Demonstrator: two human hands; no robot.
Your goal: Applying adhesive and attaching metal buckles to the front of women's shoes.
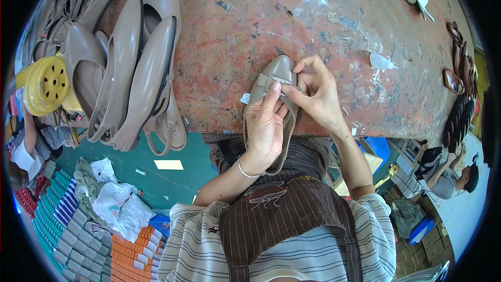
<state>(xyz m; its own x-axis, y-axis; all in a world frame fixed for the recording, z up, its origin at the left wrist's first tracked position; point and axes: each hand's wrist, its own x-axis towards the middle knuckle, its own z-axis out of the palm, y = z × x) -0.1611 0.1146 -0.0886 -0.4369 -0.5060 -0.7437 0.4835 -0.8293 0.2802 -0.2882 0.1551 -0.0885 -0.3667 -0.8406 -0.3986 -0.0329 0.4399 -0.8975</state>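
Observation:
On the near edge of the worktable, a taupe slingback flat point(281, 66) points its toe away from me. A strap with a pale, glittering ornament point(281, 80) crosses its front. My left hand point(264, 133) grips the shoe, the thumb pressed by the ornament and the other fingers inside the opening. At the shoe's right side, my right hand point(319, 96) is closed with bent fingers; its thumb lies near the ornament's end and its index finger near the toe. Anything small between those fingertips is hidden.
Taupe slingbacks point(154, 68) are heaped at the left beside a yellow round lid point(52, 84) with holes. The worn red table point(224, 31) carries a white nozzle-shaped piece point(382, 62). Brown sandals point(455, 79) line the right edge. Another person point(448, 180) is at the far right.

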